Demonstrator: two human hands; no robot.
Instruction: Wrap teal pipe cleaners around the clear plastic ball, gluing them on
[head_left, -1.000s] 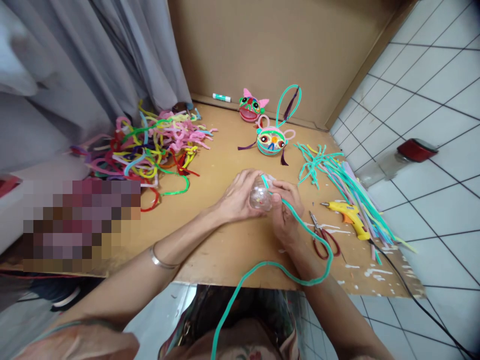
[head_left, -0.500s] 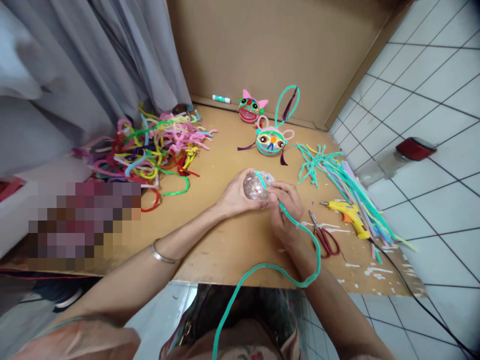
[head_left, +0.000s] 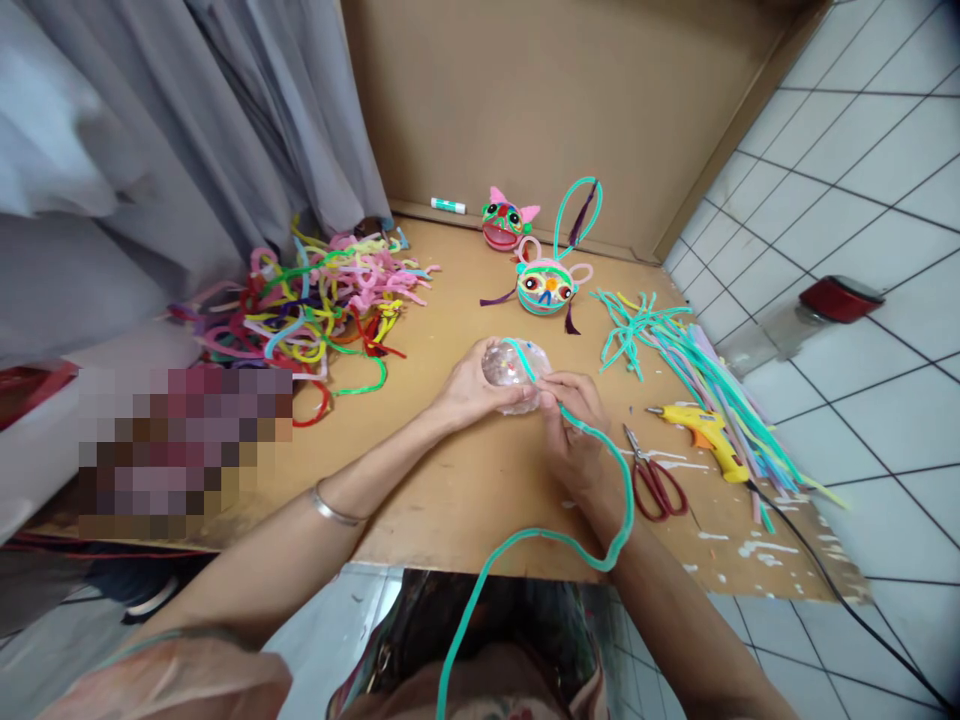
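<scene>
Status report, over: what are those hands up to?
Left hand holding clear ball. Right hand pinching teal strip at ball's edge. Nothing seen blocking; scissors lying off right.

Across your brown tabletop (head_left: pixel 465 490) it's a tangled heap of multicoloured chenille stems (head_left: pixel 349 280) on the left, a pink-eared animal-face ornament (head_left: pixel 502 228) at the back and a turquoise-looped ornament (head_left: pixel 546 287) just in front. Over on your right, turquoise chenille pieces (head_left: pixel 634 328) meet a bundle of straight stems (head_left: pixel 739 400), with a yellow hot-glue gun (head_left: pixel 703 430), red-handled scissors (head_left: pixel 655 487) and white streaks (head_left: pixel 765 548) nearer you!
</scene>
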